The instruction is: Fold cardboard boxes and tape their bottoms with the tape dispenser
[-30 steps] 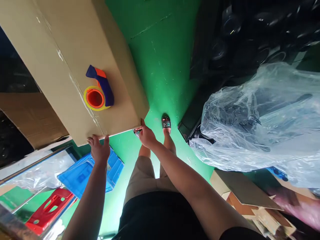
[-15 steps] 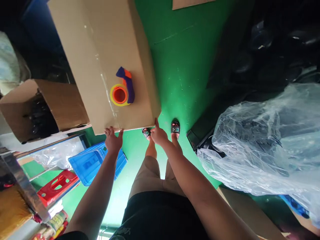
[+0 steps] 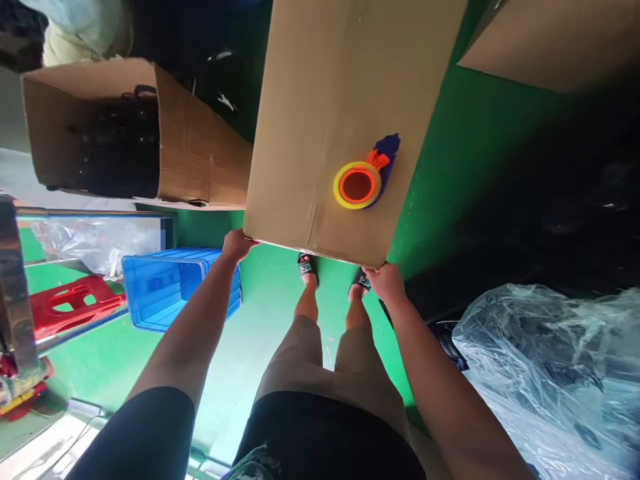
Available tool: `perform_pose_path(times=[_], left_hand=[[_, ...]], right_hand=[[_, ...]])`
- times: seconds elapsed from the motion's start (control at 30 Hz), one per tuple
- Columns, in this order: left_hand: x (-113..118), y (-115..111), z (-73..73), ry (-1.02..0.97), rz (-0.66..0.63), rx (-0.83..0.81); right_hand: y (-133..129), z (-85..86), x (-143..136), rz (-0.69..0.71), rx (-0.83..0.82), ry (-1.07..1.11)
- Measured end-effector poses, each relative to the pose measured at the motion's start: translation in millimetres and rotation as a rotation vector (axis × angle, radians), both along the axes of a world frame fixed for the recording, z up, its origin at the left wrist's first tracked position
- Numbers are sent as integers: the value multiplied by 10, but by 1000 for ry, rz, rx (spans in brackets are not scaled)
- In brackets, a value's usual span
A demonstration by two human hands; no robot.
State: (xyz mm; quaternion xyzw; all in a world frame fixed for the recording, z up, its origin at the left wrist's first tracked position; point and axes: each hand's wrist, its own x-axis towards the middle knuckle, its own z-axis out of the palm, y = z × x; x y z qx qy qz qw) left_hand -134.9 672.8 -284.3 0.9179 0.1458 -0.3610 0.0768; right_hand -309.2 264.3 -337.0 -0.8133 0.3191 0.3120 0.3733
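Note:
A large closed cardboard box (image 3: 295, 153) stretches away from me, its taped seam running lengthwise. My left hand (image 3: 237, 245) grips its near left corner, with the fingers partly hidden beneath the edge. At the near right corner, my right hand (image 3: 387, 281) is closed on the same box, fingertips tucked under. On the box's top lies a tape dispenser (image 3: 389, 155), purple and orange, carrying a yellow-rimmed roll of tape (image 3: 342, 195). Neither hand touches the dispenser.
An open cardboard box (image 3: 205, 147) with dark contents lies at the left. Below it are a blue plastic crate (image 3: 165, 313) and a red plastic piece (image 3: 75, 303). Clear plastic wrapping (image 3: 545, 360) covers things at the right. Another cardboard box (image 3: 565, 47) stands at upper right on the green floor.
The large box now appears farther right and turned straighter in view, the tape dispenser still on top. My hands have moved from its near edge to grip its two near corners.

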Motion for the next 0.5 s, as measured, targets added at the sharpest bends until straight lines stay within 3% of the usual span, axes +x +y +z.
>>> perform_pose_path(times=[0.17,0.27,0.37,0.5], left_hand=[[251,187,-239,158,-315,-9],[330,269,-333,205,-423,-59],[406,288,-431,250,-440,-121],[491,209,-534,304,-357,-192]], right_hand=[[-165,-60,19,-113,18,75],[-187,-16,29,-131,-2,90],[-148,24,65,-163,17,108],[-144,100,131,-176,15,154]])
